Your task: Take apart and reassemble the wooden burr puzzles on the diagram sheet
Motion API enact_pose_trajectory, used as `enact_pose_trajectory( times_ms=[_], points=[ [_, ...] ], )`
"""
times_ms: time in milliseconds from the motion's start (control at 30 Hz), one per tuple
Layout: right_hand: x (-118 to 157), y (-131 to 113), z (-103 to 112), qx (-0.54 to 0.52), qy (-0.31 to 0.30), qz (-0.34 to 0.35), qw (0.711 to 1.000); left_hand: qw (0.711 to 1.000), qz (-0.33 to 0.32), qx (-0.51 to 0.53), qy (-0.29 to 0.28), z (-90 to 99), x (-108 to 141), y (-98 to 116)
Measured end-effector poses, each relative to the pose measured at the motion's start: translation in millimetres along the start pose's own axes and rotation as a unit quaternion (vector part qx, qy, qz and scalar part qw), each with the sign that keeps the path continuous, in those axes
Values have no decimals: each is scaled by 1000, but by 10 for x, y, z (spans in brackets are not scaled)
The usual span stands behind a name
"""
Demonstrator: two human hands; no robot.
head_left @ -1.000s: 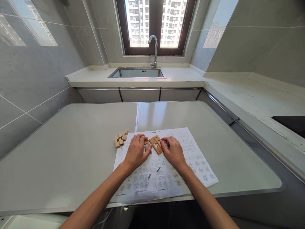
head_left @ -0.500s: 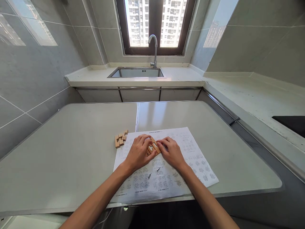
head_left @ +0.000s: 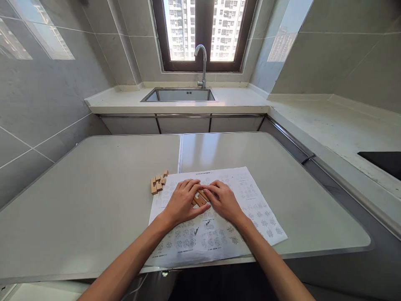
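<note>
Between my two hands, several notched wooden puzzle pieces [head_left: 199, 200] lie side by side on a printed sheet [head_left: 260, 225], partly covered by fingers. My left hand [head_left: 183, 201] curves around them, its thumb on the near side and its fingers along the far side. From the right, my right hand [head_left: 224, 201] pinches at a wooden piece by the far right end of the group, its fingertips close to those of my left hand. How far that piece reaches under the fingers is hidden.
A small cluster of wooden pieces [head_left: 154, 186] sits at the sheet's left edge. The pale table [head_left: 78, 209] has a seam [head_left: 180, 152] down its middle. Beyond it are a counter with a sink [head_left: 178, 95] and a faucet [head_left: 203, 69]; another counter [head_left: 338, 121] runs along the right.
My right hand has shifted slightly left and away from me, nearer my left fingertips. The pieces between the hands have been rearranged, and the open slot among them looks different.
</note>
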State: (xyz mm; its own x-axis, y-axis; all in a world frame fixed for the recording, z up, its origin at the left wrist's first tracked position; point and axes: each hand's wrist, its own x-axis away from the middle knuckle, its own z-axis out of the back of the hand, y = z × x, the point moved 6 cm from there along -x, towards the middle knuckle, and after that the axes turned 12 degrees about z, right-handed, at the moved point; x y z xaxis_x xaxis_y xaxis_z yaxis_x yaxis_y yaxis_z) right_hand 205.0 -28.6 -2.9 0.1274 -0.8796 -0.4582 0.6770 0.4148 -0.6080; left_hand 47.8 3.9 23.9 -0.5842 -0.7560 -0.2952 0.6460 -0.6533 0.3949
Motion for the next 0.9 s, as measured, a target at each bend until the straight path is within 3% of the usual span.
enact_pose_trajectory(
  times_ms=[400, 900],
  points=[
    [17, 32, -20, -21, 11, 0, 1000, 1000, 4, 6, 19, -20, 4, -30],
    [8, -23, -21, -25, -7, 33, 999, 999, -8, 9, -35, 11, 4, -22]
  ],
)
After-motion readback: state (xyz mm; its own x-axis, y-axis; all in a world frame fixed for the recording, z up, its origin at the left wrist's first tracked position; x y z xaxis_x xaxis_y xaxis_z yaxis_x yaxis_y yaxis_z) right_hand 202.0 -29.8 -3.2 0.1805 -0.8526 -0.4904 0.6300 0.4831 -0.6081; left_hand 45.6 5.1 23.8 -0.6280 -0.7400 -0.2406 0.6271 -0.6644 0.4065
